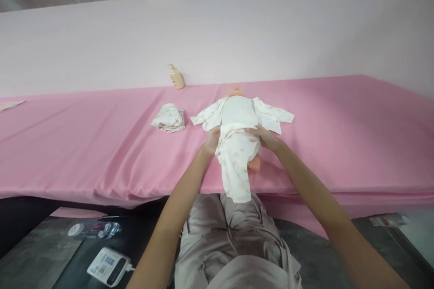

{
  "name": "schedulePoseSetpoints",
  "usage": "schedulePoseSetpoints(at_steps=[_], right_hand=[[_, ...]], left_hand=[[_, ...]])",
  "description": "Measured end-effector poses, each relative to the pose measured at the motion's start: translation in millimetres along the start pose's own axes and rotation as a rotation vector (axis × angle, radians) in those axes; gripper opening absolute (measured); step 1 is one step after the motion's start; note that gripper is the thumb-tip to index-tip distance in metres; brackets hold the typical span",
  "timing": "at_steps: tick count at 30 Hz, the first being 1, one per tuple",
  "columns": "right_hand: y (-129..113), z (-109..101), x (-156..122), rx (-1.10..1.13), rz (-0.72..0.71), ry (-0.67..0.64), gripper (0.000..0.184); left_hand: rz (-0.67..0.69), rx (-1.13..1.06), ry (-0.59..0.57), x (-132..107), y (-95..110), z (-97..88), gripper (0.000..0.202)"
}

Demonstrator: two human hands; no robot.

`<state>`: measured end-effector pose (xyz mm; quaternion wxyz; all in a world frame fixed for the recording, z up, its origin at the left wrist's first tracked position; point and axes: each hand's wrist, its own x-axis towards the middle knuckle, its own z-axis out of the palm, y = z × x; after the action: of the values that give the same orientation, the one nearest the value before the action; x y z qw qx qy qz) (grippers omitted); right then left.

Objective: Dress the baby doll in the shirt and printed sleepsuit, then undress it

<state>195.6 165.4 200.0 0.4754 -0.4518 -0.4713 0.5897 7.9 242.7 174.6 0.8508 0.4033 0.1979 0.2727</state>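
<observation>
A baby doll lies on its back on the pink-covered table, head toward the wall. It wears an open white printed top with sleeves spread sideways. White printed trousers sit around its legs, one leg hanging over the table's front edge. My left hand grips the trousers' waistband at the doll's left side. My right hand grips the waistband on the other side. A bare doll foot pokes out under the cloth.
A crumpled white garment lies left of the doll. A cream pump bottle stands at the back by the pale pink wall. On the floor at lower left lie a white device and a plastic bottle.
</observation>
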Motion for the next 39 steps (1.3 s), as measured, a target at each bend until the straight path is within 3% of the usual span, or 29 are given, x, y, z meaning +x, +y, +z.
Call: schedulePoseSetpoints(at_steps=[3,6,9,13,22,26,32,39], right_hand=[[-1,-1,-3,-0.095,0.008,-0.050,0.038],[3,-2,-2,-0.035,-0.004,0.011,0.043],[7,-1,2,0.088,-0.013,0.049,0.041],[7,-2,3,0.119,0.013,0.072,0.037],[1,-8,-6,-0.071,-0.012,-0.145,0.062],[5,-10,-5,-0.007,0.008,-0.127,0.055],[9,-4,2,0.087,0.004,-0.032,0.048],[-5,7,-9,-0.043,0.039,0.088,0.030]], left_hand=[[0.059,-0.072,-0.016,1,0,-0.8,0.046],[0.069,-0.068,-0.074,-1,-2,-0.9,0.050],[0.040,0.053,-0.128,-3,-3,1.0,0.051],[0.048,0.187,-0.105,-5,-4,5.4,0.059],[0.150,0.206,-0.070,0,-9,10.6,0.057],[0.052,0.258,-0.119,-4,-3,8.1,0.060],[-0.054,0.538,-0.124,-9,7,3.6,0.072],[0.028,0.287,-0.078,0,-5,3.5,0.052]])
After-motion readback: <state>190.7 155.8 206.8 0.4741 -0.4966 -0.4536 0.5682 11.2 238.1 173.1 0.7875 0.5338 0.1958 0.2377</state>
